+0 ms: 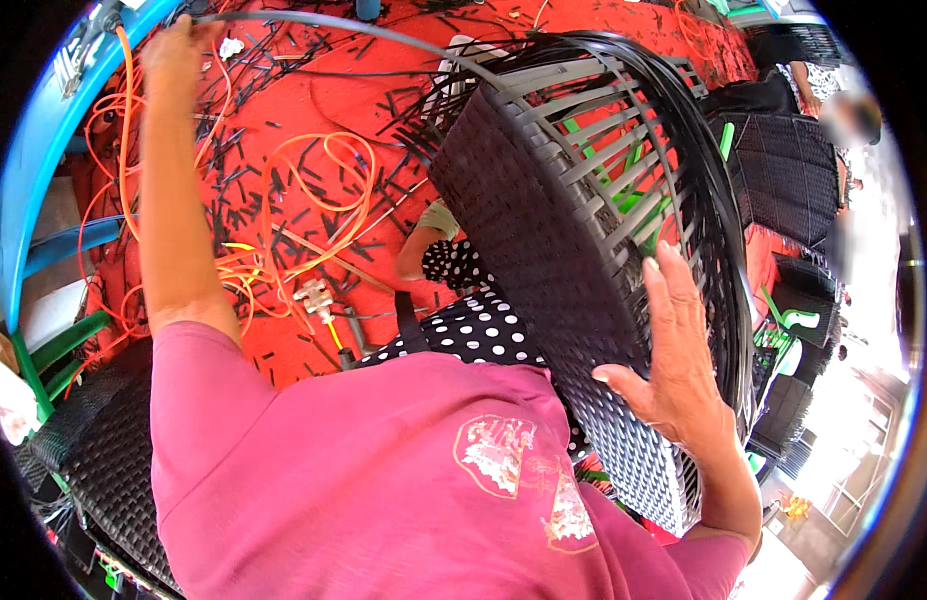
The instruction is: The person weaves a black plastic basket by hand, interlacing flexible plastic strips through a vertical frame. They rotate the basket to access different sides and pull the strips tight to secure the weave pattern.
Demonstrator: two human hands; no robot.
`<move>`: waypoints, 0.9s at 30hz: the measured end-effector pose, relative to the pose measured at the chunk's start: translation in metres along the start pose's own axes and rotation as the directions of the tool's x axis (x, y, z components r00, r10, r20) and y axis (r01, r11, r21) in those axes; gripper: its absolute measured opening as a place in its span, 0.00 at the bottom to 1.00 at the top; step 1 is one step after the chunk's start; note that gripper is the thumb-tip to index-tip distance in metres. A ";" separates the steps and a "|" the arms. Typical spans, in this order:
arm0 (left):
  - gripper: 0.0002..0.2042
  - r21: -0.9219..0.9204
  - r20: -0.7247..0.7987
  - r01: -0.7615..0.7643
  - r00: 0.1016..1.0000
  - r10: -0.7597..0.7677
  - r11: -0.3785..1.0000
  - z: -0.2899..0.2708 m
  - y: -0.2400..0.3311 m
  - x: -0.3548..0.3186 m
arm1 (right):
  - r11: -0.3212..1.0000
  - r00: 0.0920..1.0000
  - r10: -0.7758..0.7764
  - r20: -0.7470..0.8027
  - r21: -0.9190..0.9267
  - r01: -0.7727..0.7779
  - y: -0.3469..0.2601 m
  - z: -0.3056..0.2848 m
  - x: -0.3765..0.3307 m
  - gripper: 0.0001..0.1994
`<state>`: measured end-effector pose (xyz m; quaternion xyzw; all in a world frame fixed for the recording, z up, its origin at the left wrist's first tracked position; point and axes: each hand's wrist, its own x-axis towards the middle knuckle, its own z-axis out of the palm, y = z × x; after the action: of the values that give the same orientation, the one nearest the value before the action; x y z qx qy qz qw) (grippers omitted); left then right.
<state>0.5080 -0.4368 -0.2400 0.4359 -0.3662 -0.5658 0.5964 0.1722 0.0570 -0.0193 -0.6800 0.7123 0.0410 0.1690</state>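
Big black woven plastic-wicker chair frame (563, 230) sits tipped on the person's lap, prob so the unfinished side faces them. Right hand (673, 350) is open, fingers spread flat against the weave, bracing it w/o gripping. Left hand (178, 55) is raised far up-left, closed around a long black plastic weaving strip (383, 30), pulling it taut from the frame. Red floor (323, 110) underneath has black strip offcuts and an orange cable (313, 200) all over.

left hand (178, 50) raised, closed, right hand (673, 350) spread flat
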 end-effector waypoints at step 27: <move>0.23 -0.059 0.580 0.109 0.813 -0.055 0.992 0.203 0.000 -0.268 | 0.671 0.413 0.740 -0.531 0.550 -0.496 0.014 0.031 -0.187 0.21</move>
<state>0.2945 -0.1918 -0.1539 0.2322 -0.4848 -0.7122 0.4515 0.1675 0.2458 0.0044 -0.2848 0.9154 -0.2801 -0.0490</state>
